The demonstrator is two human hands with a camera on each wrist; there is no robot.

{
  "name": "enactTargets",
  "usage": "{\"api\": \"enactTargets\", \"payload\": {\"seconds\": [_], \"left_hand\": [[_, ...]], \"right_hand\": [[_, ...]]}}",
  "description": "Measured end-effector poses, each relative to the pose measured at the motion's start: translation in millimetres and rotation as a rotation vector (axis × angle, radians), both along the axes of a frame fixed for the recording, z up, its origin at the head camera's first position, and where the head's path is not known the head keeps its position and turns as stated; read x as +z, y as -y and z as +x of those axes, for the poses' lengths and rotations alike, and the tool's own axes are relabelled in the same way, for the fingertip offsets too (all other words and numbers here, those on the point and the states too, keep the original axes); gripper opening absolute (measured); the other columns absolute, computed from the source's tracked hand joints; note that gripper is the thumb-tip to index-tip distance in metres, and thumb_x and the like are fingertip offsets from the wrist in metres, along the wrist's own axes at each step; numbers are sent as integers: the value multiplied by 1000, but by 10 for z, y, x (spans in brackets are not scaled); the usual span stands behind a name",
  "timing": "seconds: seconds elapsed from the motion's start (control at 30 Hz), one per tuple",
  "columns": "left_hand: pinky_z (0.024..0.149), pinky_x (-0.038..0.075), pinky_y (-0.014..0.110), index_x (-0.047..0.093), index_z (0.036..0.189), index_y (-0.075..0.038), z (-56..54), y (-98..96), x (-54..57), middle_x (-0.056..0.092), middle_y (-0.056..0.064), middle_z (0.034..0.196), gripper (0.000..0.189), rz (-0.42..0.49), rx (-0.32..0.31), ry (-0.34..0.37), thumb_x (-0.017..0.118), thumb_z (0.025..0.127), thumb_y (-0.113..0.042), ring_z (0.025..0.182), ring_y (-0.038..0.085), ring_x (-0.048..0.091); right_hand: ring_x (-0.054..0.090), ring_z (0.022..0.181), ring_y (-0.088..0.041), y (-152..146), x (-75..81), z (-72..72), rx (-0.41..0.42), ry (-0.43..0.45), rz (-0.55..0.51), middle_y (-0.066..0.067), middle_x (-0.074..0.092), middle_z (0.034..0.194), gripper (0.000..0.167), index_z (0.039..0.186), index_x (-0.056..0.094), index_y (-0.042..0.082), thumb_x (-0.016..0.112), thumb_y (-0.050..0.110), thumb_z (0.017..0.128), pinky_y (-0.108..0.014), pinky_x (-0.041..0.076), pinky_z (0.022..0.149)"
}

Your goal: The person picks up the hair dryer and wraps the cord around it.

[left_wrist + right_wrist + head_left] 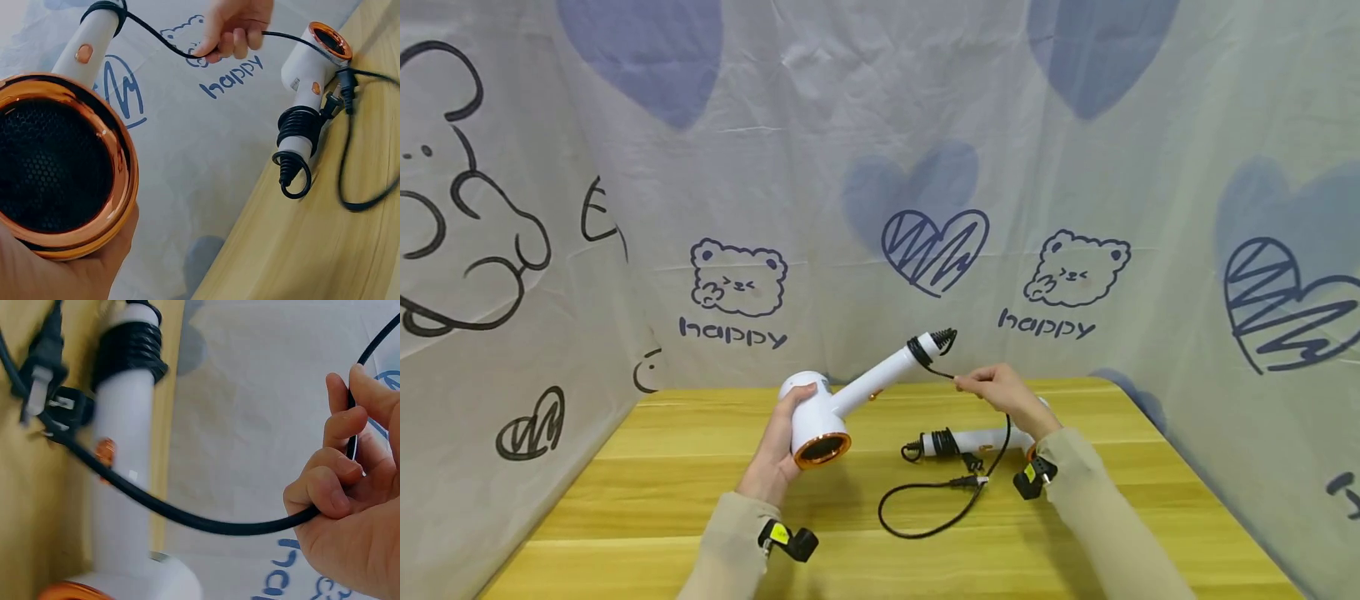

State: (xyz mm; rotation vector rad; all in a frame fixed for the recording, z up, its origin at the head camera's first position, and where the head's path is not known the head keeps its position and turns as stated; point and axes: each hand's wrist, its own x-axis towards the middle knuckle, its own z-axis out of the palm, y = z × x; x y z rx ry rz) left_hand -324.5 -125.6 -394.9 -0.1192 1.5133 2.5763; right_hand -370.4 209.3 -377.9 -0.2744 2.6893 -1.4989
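Above a table [625,500], a left hand [777,442] curls its fingers round a dryer [810,414], apparently to steady it; the right hand [1006,393], fingers bent, pinches its cord [228,528] clear of the handle [880,377].

My left sleeve [727,542] and right sleeve [1105,508] are long, plain and pale beige, fairly close-fitting along the forearm. Beyond them, my left grip [777,446] and right grip [1006,397] are bare. On the inner side of the left sleeve sits a chunky black device [793,544] with a bright yellow label [780,534] and a small silvery metal piece [767,546]. A matching black device [1025,485], with its own yellow label [1029,474], sits on the right sleeve.
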Motion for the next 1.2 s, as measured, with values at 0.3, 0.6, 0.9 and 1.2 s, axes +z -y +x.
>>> {"api": "enactTargets", "payload": {"seconds": [0.3, 0.6, 0.9, 1.2], "left_hand": [[75, 57, 30, 32, 138, -4, -3, 32, -37, 61, 6, 103, 62, -75, -103, 17, 55, 92, -39, 84, 17, 64], [71, 60, 40, 40, 133, -4, -16, 55, -35, 65, 10, 99, 67, -374, -22, -28, 71, 83, -36, 81, 21, 67], [64, 60, 44, 45, 133, -6, 10, -14, 49, 60, 20, 111, 69, -565, 38, -238, 81, 77, -23, 81, 27, 66], [62, 59, 40, 45, 131, -2, 4, -73, -1, 58, 21, 113, 71, -627, 179, -277, 82, 74, -21, 85, 27, 64]], "right_hand": [[39, 67, -15, 35, 267, -82, -85, -106, 51, 6, 57, 70, 27, 65, 69, 9, 72, 25, 87, -29, 38, 70], [51, 69, -16, 41, 387, -43, -124, -205, 239, -10, 74, 105, 34, 99, 78, 11, 77, 41, 82, -27, 43, 62], [45, 51, -13, 187, 506, 55, -138, -372, 321, -9, 75, 99, 27, 97, 79, 13, 76, 37, 85, -24, 36, 45], [40, 43, -9, 336, 526, 254, -128, -465, 328, -6, 76, 91, 22, 93, 79, 12, 75, 33, 85, -21, 30, 39]]}}
